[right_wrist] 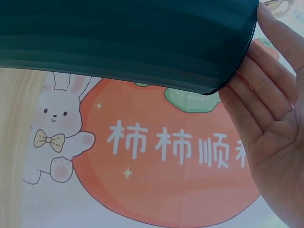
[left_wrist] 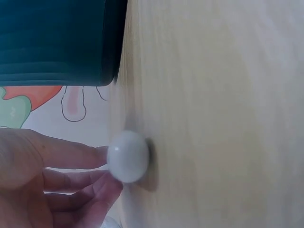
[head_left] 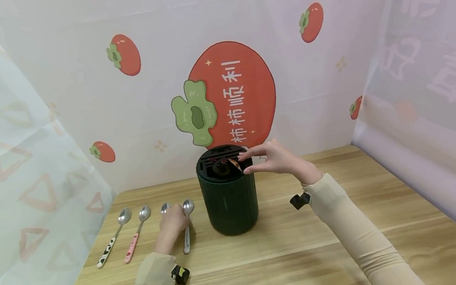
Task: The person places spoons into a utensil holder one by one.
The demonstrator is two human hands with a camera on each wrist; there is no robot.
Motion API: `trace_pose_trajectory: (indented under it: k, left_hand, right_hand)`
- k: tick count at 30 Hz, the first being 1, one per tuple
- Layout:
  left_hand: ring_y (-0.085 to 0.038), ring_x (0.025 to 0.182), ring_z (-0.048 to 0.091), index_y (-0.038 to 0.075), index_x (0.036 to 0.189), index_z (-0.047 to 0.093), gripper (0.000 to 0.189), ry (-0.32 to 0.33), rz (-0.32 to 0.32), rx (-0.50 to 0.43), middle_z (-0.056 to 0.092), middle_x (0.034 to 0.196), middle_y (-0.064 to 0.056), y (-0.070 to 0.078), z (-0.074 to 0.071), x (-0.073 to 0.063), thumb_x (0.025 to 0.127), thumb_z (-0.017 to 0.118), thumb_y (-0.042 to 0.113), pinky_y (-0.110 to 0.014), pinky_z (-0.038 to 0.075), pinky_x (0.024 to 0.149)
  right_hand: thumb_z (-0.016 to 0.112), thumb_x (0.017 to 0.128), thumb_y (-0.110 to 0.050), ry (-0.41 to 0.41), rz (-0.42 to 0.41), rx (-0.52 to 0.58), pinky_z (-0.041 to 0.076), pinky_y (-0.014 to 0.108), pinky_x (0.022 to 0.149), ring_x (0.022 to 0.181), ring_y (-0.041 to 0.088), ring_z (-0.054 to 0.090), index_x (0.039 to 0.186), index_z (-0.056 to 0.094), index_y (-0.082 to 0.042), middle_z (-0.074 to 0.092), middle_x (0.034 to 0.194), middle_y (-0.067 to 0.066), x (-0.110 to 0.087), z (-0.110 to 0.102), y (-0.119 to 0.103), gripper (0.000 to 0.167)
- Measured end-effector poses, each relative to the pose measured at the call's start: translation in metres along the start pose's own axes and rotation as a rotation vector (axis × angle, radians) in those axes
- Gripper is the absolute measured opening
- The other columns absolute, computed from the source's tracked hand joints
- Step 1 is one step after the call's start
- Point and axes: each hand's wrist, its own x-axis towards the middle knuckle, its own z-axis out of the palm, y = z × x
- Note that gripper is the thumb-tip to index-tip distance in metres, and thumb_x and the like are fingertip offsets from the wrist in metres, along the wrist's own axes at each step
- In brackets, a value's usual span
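A dark green cylindrical utensil holder (head_left: 230,204) with a black slotted top stands on the table. Dark and gold-brown utensil ends (head_left: 235,164) show at its top. My right hand (head_left: 274,159) touches the holder's right rim, thumb and fingers spread and fairly straight. In the right wrist view, the fingertips (right_wrist: 237,78) meet the rim. Left of the holder, my left hand (head_left: 172,222) pinches the neck of a white-handled spoon (head_left: 187,242); the exact contact is partly hidden. That spoon's rounded handle end (left_wrist: 128,156) faces the left wrist camera. Another spoon's bowl (head_left: 165,208) shows beyond the hand.
Two more spoons lie farther left: one with a pink handle (head_left: 131,248), one with a black-and-white patterned handle (head_left: 107,252). The wooden table (head_left: 299,252) meets a printed backdrop (head_left: 157,41) behind and at both sides.
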Motion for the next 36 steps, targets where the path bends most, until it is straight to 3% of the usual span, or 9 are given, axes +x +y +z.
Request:
trace_pose_trajectory:
  k: [9, 19, 24, 36]
  left_hand:
    - [-0.016, 0.053, 0.053, 0.007, 0.061, 0.060, 0.019, -0.008, -0.009, -0.039, 0.057, 0.058, -0.005, 0.0002, 0.0014, 0.0015, 0.070, 0.077, 0.007, -0.023, 0.040, 0.045]
    - [-0.015, 0.049, 0.050, 0.011, 0.052, 0.048, 0.033, -0.012, -0.032, -0.045, 0.053, 0.053, -0.003, 0.0018, 0.0006, 0.0016, 0.073, 0.074, 0.006, -0.022, 0.038, 0.044]
    - [-0.015, 0.049, 0.053, 0.009, 0.053, 0.053, 0.028, -0.030, -0.036, -0.040, 0.057, 0.054, -0.004, 0.0007, -0.0007, 0.0002, 0.073, 0.073, 0.006, -0.022, 0.039, 0.044]
    - [-0.017, 0.050, 0.052, 0.006, 0.060, 0.056, 0.019, -0.043, -0.047, -0.032, 0.058, 0.058, -0.006, -0.0012, -0.0029, -0.0015, 0.073, 0.069, 0.006, -0.023, 0.038, 0.043]
  right_hand:
    - [0.077, 0.079, -0.030, 0.009, -0.017, 0.009, 0.052, 0.031, 0.081, 0.109, 0.013, 0.063, 0.108, 0.073, -0.017, 0.070, 0.113, 0.000, 0.0000, -0.0003, 0.0006, 0.031]
    - [0.077, 0.079, -0.027, 0.016, -0.024, 0.009, 0.054, 0.034, 0.085, 0.109, 0.014, 0.064, 0.108, 0.073, -0.016, 0.070, 0.113, 0.001, 0.0000, -0.0005, 0.0026, 0.032]
    - [0.077, 0.079, -0.028, 0.013, -0.020, 0.014, 0.053, 0.037, 0.088, 0.110, 0.014, 0.063, 0.108, 0.073, -0.017, 0.070, 0.113, 0.000, 0.0000, 0.0000, 0.0025, 0.032]
    - [0.077, 0.079, -0.031, 0.009, -0.009, 0.017, 0.054, 0.031, 0.085, 0.110, 0.011, 0.063, 0.109, 0.072, -0.018, 0.069, 0.114, -0.001, -0.0003, 0.0007, 0.0007, 0.033]
